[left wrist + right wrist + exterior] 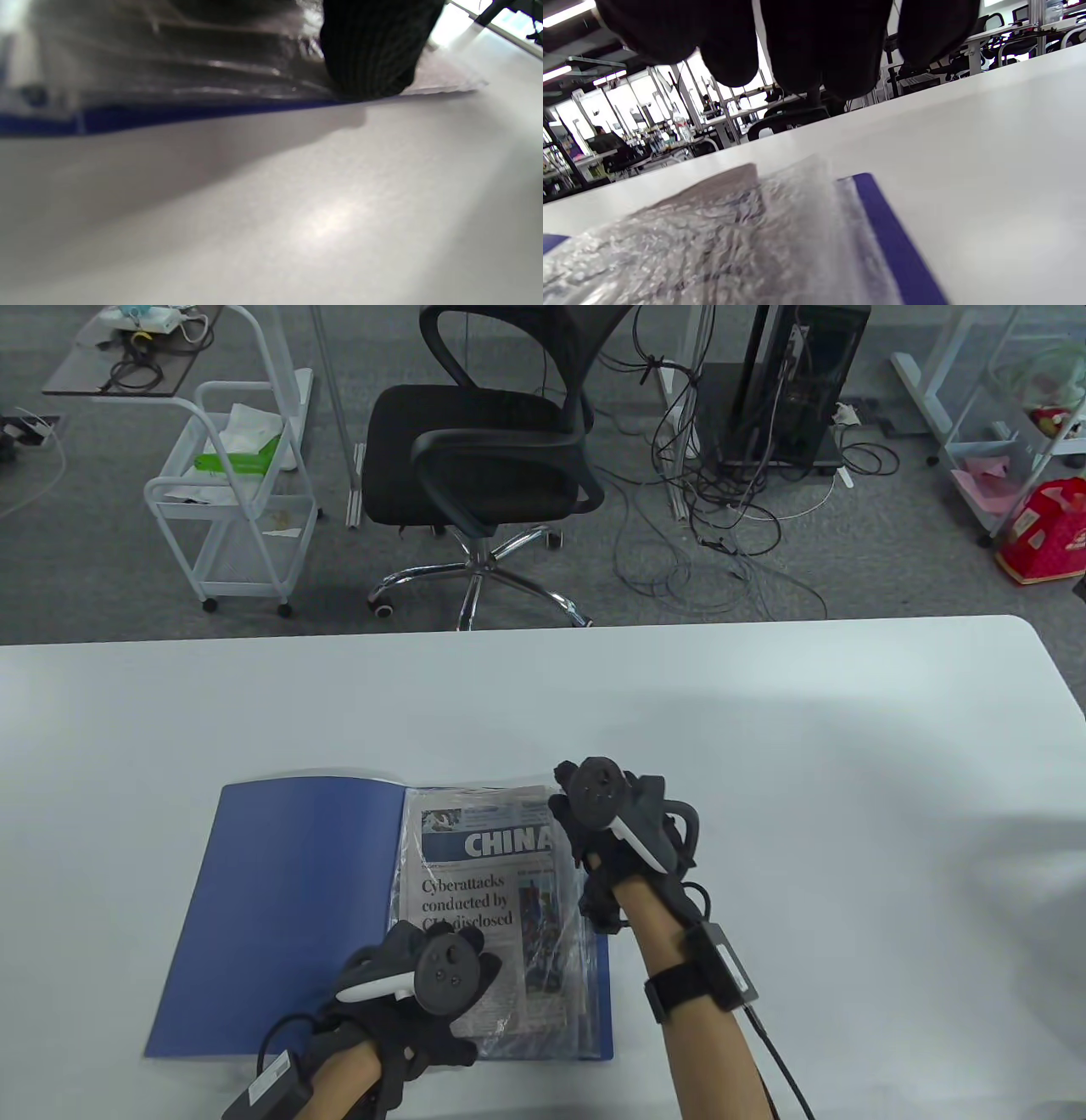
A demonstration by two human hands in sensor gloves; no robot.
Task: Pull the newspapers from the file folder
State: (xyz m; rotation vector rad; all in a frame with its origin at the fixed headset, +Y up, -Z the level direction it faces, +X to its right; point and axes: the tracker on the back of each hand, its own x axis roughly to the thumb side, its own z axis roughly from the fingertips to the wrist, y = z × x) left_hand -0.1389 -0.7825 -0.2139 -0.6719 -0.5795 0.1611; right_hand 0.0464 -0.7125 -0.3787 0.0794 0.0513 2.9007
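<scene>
The left hand (pixel 424 984), in a black sensor glove with a tracker on its back, rests palm-down on the lower part of the folded newspaper (pixel 488 899), its fingers spread over the page near the folder's bottom edge; in the left wrist view one gloved fingertip (pixel 373 55) presses onto the crinkled clear plastic just above the blue edge, and the hand grips nothing that can be seen. The right hand (pixel 624 831), gloved the same way, sits at the top right corner of the newspaper with its fingers curled downward at the paper's edge; whether they pinch the paper or the sleeve cannot be told, and in the right wrist view the dark fingers (pixel 823 46) hang above the plastic sleeve (pixel 721 237). The newspaper lies inside the clear plastic sleeve on the right half of the open blue file folder (pixel 288 899), which lies flat on the white table (pixel 848 814) near its front edge, the headline facing up between the two hands.
</scene>
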